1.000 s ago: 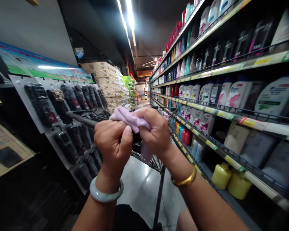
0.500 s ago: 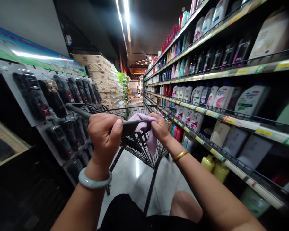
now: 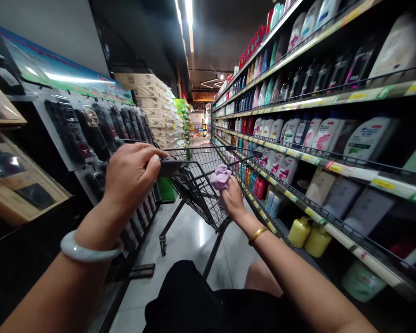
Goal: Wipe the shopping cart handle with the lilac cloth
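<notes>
A black wire shopping cart (image 3: 197, 185) stands in front of me on the tiled floor. My left hand (image 3: 133, 173) is closed around the dark handle bar (image 3: 171, 167) at the cart's left side, thumb on top. A crumpled light purple cloth (image 3: 220, 177) is bunched in my right hand (image 3: 233, 196), which is closed on it at the cart's right side. The cloth seems to touch the cart's frame there, but the fingers partly hide the contact. Inside, the basket's wire mesh shows through.
Shelves of shampoo bottles (image 3: 327, 132) run along the right, with yellow bottles (image 3: 318, 240) low down. Packaged dark goods (image 3: 63, 127) hang on a rack at the left. Stacked cartons (image 3: 150, 108) stand farther up the aisle. A cart wheel (image 3: 162, 245) rests near the rack's foot.
My left hand has shifted left with the cart's handle. My right hand has moved slightly down and away from the bar, and the draped cloth is now bunched up.
</notes>
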`<state>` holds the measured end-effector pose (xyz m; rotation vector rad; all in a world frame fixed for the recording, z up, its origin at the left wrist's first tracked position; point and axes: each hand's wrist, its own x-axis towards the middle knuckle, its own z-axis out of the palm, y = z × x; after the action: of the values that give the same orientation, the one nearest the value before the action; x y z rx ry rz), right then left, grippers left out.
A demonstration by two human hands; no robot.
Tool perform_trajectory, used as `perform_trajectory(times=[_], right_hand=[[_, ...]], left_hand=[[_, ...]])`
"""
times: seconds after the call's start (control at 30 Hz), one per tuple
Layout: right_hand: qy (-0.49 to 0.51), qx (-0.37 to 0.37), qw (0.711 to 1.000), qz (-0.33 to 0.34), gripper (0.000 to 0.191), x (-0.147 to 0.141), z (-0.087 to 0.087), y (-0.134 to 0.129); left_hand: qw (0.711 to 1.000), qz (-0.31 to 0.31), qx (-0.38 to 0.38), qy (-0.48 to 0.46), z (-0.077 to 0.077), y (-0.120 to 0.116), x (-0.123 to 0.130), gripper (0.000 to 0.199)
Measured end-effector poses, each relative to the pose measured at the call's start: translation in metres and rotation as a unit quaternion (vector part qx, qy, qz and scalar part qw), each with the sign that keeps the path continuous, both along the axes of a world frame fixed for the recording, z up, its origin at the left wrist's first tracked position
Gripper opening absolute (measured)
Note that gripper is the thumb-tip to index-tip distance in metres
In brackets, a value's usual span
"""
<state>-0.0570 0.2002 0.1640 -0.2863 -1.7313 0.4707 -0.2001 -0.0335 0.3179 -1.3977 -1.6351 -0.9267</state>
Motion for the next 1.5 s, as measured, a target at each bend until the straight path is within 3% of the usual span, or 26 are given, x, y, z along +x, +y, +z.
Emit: perform_trajectory(times=[0.13, 0.23, 0.3, 0.4, 0.47, 0.53, 0.6, 0.7, 0.77, 0.83, 0.9, 0.97, 1.03, 1.07, 1.13, 1.23, 1.3, 1.4, 1.5], right_hand=[[0.057, 0.093, 0.994, 0.022, 0.025, -0.012, 0.030, -0.039], [-0.002, 0.140, 0.990, -0.014, 0.033, -0.035, 0.040, -0.060], [-0.054, 0.122, 0.990, -0.048, 0.035, -0.049, 0.023, -0.059], [-0.094, 0.050, 0.994, -0.037, 0.036, -0.057, -0.019, -0.039], [-0.084, -0.015, 0.996, -0.023, 0.036, -0.055, -0.040, -0.025], [-0.063, -0.056, 0.996, -0.023, 0.035, -0.053, -0.044, -0.020], [-0.038, -0.054, 0.998, -0.021, 0.035, -0.054, -0.031, -0.025], [-0.002, 0.008, 1.000, 0.001, 0.038, -0.063, -0.005, -0.041], [-0.010, 0.052, 0.999, 0.005, 0.040, -0.070, -0.005, -0.046], [-0.050, 0.059, 0.997, 0.000, 0.040, -0.074, -0.026, -0.043], [-0.092, 0.014, 0.996, -0.011, 0.038, -0.073, -0.065, -0.033], [-0.107, -0.093, 0.989, -0.045, 0.037, -0.071, -0.103, -0.023], [-0.081, -0.176, 0.979, -0.065, 0.032, -0.067, -0.125, -0.019], [-0.058, -0.198, 0.977, -0.061, 0.030, -0.065, -0.126, -0.020], [-0.006, -0.192, 0.981, -0.028, 0.028, -0.060, -0.113, -0.028], [0.025, -0.107, 0.993, 0.032, 0.039, -0.054, -0.081, -0.040], [-0.009, -0.066, 0.997, 0.040, 0.044, -0.053, -0.076, -0.040], [-0.031, -0.153, 0.988, -0.003, 0.032, -0.058, -0.105, -0.023], [0.034, -0.268, 0.962, -0.029, 0.026, -0.068, -0.140, -0.008]], left_hand=[[0.997, 0.050, -0.047, 0.044, 0.021, 0.016, 0.031, 0.039], [0.984, 0.096, -0.143, 0.054, 0.033, 0.047, 0.046, 0.040], [0.959, 0.146, -0.234, 0.067, 0.035, 0.065, 0.048, 0.045], [0.920, 0.209, -0.324, 0.070, 0.025, 0.082, 0.038, 0.057], [0.919, 0.226, -0.314, 0.072, 0.014, 0.088, 0.027, 0.061], [0.928, 0.228, -0.280, 0.087, 0.003, 0.091, 0.017, 0.059], [0.935, 0.234, -0.248, 0.093, -0.006, 0.094, 0.009, 0.059], [0.941, 0.247, -0.208, 0.100, -0.014, 0.097, 0.005, 0.063], [0.944, 0.246, -0.190, 0.112, -0.017, 0.098, 0.006, 0.062], [0.948, 0.240, -0.171, 0.118, -0.019, 0.100, 0.007, 0.059], [0.959, 0.218, -0.150, 0.104, -0.022, 0.102, 0.004, 0.056], [0.973, 0.173, -0.133, 0.081, -0.025, 0.105, -0.001, 0.053], [0.984, 0.132, -0.108, 0.058, -0.028, 0.109, -0.006, 0.051], [0.986, 0.123, -0.096, 0.051, -0.029, 0.111, -0.008, 0.052], [0.987, 0.133, -0.075, 0.049, -0.031, 0.114, -0.009, 0.052], [0.986, 0.144, -0.060, 0.056, -0.033, 0.116, -0.009, 0.054], [0.990, 0.122, -0.050, 0.054, -0.033, 0.115, -0.010, 0.057], [0.993, 0.094, -0.044, 0.056, -0.032, 0.114, -0.012, 0.058], [0.988, 0.123, -0.056, 0.070, -0.031, 0.113, -0.011, 0.057]])
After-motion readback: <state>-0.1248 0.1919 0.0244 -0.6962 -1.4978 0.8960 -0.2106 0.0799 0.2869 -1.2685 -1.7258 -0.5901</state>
